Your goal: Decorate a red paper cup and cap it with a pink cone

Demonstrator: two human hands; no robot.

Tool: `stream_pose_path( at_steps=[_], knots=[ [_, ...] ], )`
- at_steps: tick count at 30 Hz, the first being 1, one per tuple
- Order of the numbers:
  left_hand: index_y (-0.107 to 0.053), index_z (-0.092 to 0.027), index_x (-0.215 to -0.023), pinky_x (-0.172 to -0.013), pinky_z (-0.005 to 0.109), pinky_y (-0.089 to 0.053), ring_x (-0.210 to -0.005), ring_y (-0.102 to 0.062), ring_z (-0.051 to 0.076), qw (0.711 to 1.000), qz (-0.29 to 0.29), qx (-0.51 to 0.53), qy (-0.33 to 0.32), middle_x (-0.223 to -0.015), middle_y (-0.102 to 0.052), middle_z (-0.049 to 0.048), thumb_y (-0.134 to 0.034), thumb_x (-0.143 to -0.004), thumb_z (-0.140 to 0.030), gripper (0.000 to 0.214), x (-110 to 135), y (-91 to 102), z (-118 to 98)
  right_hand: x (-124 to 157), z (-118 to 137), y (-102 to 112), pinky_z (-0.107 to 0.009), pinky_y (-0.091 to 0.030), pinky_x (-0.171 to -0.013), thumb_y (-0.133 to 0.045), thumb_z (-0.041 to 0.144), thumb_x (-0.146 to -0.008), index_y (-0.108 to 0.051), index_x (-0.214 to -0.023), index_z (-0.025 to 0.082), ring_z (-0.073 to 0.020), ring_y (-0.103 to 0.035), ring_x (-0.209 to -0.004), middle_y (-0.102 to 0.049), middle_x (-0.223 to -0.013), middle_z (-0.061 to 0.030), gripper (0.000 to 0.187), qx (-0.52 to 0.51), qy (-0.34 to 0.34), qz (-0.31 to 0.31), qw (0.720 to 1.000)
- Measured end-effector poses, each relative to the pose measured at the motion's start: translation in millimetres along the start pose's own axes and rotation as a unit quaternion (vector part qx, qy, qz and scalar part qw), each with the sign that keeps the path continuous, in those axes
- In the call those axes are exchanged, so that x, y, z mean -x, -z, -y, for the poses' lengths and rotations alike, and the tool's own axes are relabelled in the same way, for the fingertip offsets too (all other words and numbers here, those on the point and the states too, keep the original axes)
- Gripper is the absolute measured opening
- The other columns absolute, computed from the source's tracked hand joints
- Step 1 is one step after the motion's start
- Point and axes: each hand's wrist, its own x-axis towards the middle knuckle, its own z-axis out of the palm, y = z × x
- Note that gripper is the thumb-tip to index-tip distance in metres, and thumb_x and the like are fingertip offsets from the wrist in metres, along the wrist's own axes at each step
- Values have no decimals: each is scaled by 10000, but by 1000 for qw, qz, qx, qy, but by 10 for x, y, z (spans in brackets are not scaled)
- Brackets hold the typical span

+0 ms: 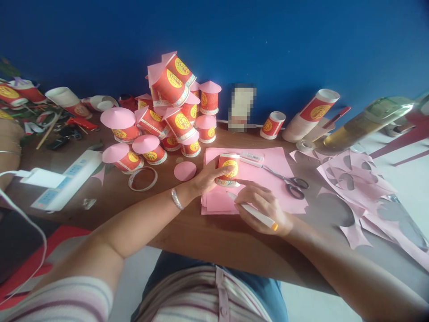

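Note:
My left hand [205, 179], with a silver bracelet at its wrist, is closed around a red paper cup [224, 162] with a yellow round emblem. The cup is held over a stack of pink paper sheets [217, 203]. In my right hand [264, 206] is a white marker [256, 213] with an orange end; its tip points left, below the cup. My right index finger reaches toward the cup's patterned lower edge; whether it touches is unclear. Scissors [295, 187] with dark handles lie on the pink sheets, beside a white labelled object [252, 157]. A pink paper disc [185, 171] lies left of the stack.
Several red cups with pink cone tops [174, 103] are piled at the back left. A power strip [69, 181] and tape ring [143, 179] lie left. Right are stacked cups [310, 114], a bottle [365, 120] and pink paper scraps [358, 179].

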Motion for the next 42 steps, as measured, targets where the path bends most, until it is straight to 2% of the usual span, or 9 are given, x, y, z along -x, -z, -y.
stream_pose_path(
  at_steps=[7, 10, 12, 15, 22, 42],
  knots=[
    [-608, -157, -938, -677, 247, -521, -738, -605, 127, 1000, -27, -2, 4, -808, -618, -9, -858, -749, -387, 389, 19, -43, -30, 6, -18, 6, -415, -650, -899, -633, 61, -907, -585, -1021, 215, -142, -667, -672, -691, -795, 7, 199, 22, 10, -18, 1000],
    [-620, -151, -927, -683, 246, -511, -734, -605, 124, 1000, -25, 3, -6, -796, -627, -2, -849, -753, -384, 370, 10, -35, -25, 1, -20, 20, -334, -630, -751, -624, 61, -904, -587, -1002, 218, -152, -674, -678, -680, -761, 7, 189, 50, -1, -38, 998],
    [-630, -151, -932, -681, 253, -511, -737, -611, 131, 1000, -20, 8, 0, -806, -641, 7, -840, -758, -389, 363, 1, -21, -18, -3, -17, 28, -274, -564, -622, -607, 62, -914, -586, -979, 220, -143, -655, -646, -668, -739, 6, 172, 66, -13, -40, 997],
    [-639, -154, -939, -687, 264, -516, -745, -623, 144, 1000, -16, 14, 8, -821, -660, 18, -832, -760, -391, 354, -9, 1, -6, -6, -15, 33, -245, -500, -555, -584, 67, -924, -581, -959, 223, -122, -616, -592, -660, -726, 9, 160, 70, -25, -34, 997],
    [-653, -139, -1053, -782, 310, -562, -870, -680, 189, 1000, -17, 12, 8, -939, -704, 61, -814, -767, -391, 413, -22, 31, 21, -12, -20, 39, -235, -492, -554, -576, 57, -911, -581, -950, 222, -120, -615, -592, -662, -734, 9, 169, 70, -27, -27, 997],
    [-628, -151, -1009, -687, 257, -519, -767, -640, 146, 1000, -9, -16, -2, -859, -661, 32, -807, -774, -381, 374, 1, -24, -13, 8, -35, 24, -238, -481, -573, -572, 74, -939, -571, -969, 221, -117, -601, -619, -654, -759, 11, 150, 60, -43, -5, 997]
  ],
)
